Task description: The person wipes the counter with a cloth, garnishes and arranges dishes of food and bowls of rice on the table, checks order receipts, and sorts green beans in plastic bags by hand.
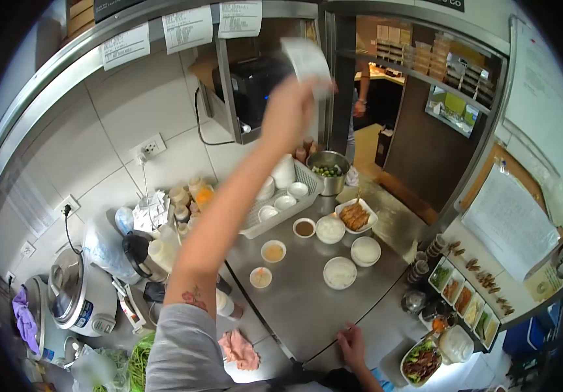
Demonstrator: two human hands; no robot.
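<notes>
My left hand point(291, 108) is raised high in front of the rack, closed on a white printed paper slip point(309, 60). The slip is blurred. Low by the front of the steel counter point(301, 304), my right hand point(352, 346) rests near the edge, its fingers loosely bent and nothing visible in them. Between the hands stand bowls of white rice point(340, 272), a dish of browned food with a skewer point(354, 215) and a small bowl of dark sauce point(304, 227). Two small cups of pale sauce point(273, 251) sit to their left.
Order slips point(188, 29) hang from the rail above. A grey basket of white bowls point(281, 202) and a steel pot of green pieces point(328, 171) stand at the back. Rice cookers point(82, 294) are left; garnish trays point(464, 300) and a meat salad point(420, 362) are right. Another person's arm point(362, 91) shows beyond the opening.
</notes>
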